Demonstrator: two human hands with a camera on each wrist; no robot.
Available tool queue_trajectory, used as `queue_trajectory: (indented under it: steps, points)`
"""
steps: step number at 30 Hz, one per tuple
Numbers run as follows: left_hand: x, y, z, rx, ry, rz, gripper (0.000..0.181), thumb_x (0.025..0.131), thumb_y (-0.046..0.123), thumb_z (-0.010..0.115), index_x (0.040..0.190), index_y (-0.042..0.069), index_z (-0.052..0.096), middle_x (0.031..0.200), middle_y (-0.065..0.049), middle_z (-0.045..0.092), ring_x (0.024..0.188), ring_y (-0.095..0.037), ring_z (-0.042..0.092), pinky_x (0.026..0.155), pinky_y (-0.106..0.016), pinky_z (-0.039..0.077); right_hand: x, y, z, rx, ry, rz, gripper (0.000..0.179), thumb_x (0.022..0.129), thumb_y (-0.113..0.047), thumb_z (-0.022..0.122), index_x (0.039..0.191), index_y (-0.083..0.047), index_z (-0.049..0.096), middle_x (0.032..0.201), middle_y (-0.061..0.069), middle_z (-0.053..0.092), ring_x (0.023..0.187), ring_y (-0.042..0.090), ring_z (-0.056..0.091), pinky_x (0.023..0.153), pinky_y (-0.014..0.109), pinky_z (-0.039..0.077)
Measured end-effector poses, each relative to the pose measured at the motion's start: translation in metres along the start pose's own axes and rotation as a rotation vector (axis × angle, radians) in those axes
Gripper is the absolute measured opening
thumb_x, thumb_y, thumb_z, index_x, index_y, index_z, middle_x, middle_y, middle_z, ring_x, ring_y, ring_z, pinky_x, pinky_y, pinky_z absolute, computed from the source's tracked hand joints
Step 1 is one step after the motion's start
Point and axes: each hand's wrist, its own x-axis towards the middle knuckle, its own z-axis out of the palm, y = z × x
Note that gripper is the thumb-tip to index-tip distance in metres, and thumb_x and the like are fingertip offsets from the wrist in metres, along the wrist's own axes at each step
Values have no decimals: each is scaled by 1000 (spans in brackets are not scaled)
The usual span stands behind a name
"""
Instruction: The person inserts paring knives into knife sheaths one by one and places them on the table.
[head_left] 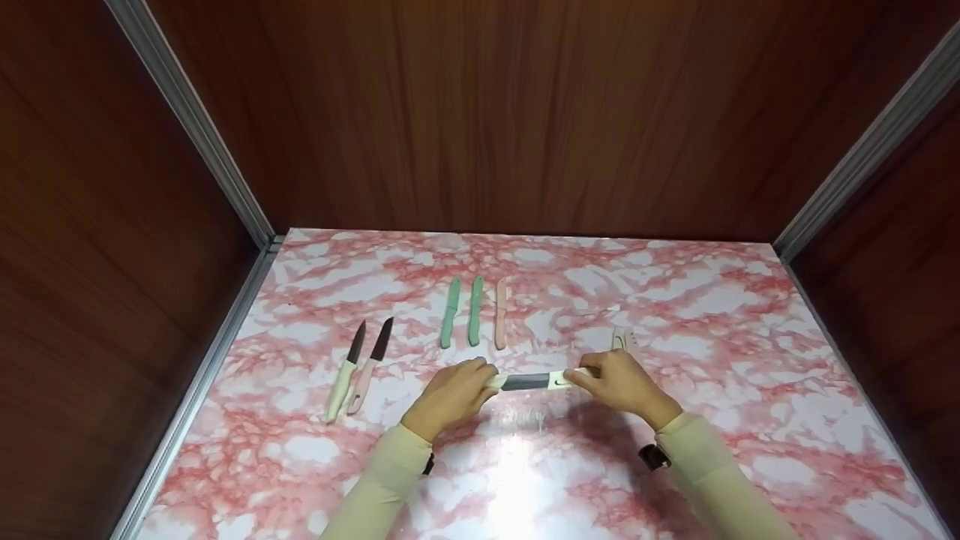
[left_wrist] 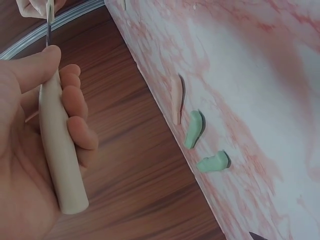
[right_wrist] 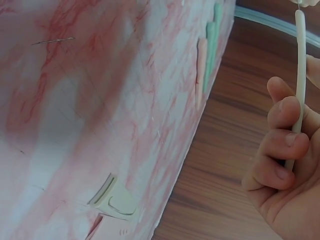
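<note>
My left hand point(head_left: 454, 394) grips the cream handle point(left_wrist: 62, 145) of a kitchen knife. The knife's dark blade point(head_left: 525, 382) lies level and points right. On that side, my right hand point(head_left: 621, 381) holds a slim cream blade cover point(right_wrist: 300, 55), curling thumb and fingers about it. The cover's mouth point(head_left: 557, 379) meets the blade's far end; how deep the tip sits inside is hidden. Just beyond the right hand lie another cream blade cover point(right_wrist: 117, 200) and a pink blade cover point(right_wrist: 110, 229), partly hidden by that hand in the head view.
Left on the marbled tabletop point(head_left: 300, 285) lie a cream-handled knife point(head_left: 341, 386) and a pink-handled knife point(head_left: 365, 379), blades bare. Farther back, two slim green knife-shaped pieces point(head_left: 451, 311) and a pink one point(head_left: 501, 311) lie side by side. Brown wood-grain panels point(head_left: 480, 112) enclose the table.
</note>
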Motion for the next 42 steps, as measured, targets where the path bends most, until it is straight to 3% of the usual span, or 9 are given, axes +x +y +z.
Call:
queue_trajectory:
  steps: [14,19,32,42]
  points:
    - [10,1,0,32,35,35,13,91,23,63,92,11,58,84,-1,53,72,-18,57,61,-31,47,3,2,-3,-17,23,-7,34,90,-42,61,65,-20,54,49,-14,28,46,2,23,49,24,26]
    - [13,0,0,5,50,38,12,91,21,64,92,11,58,82,-1,52,70,-17,55,61,-30,46,4,3,-6,-7,25,-11,33,90,-42,62,66,-19,56,50,-13,32,46,2,25,49,24,27]
    - [20,7,-3,40,-5,9,12,90,22,65,93,12,59,83,-1,54,72,-17,58,60,-29,48,1,3,-9,-12,23,3,32,89,-41,63,66,-19,59,50,-13,37,45,2,27,48,24,28]
    - [20,10,1,46,1,22,13,91,24,63,94,11,60,84,-2,54,74,-18,58,63,-31,48,-1,4,-5,-6,31,11,32,89,-41,64,67,-18,60,50,-13,38,45,2,30,47,23,29]
